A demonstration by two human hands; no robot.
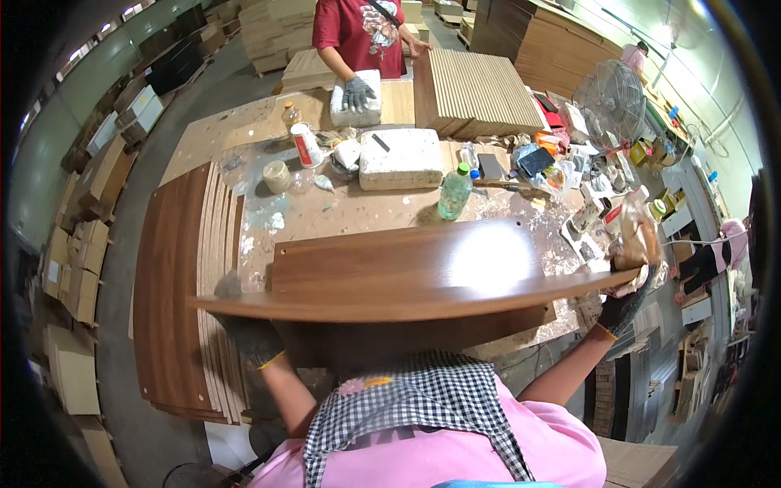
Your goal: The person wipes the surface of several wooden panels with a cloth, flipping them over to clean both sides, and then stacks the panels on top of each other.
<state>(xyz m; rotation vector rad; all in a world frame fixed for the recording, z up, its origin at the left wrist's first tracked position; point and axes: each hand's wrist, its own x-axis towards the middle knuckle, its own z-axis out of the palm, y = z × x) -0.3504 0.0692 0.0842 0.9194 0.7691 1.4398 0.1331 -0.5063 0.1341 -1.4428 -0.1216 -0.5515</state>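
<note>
Head | left hand (250, 333), right hand (623, 311) – gripping brown board (390, 308) by end edges – open tabletop (370, 213) beside green bottle (454, 195)

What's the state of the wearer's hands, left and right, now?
Left hand: closed, holding the left end of the raised brown board.
Right hand: holding its right end; exact finger positions can't be told.

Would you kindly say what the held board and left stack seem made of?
Held board: wood or wood-effect panel, from its smooth brown surface; core unclear. Left stack: probably fibreboard or particleboard, brown wood-grain finish, pale bare edges.
</note>
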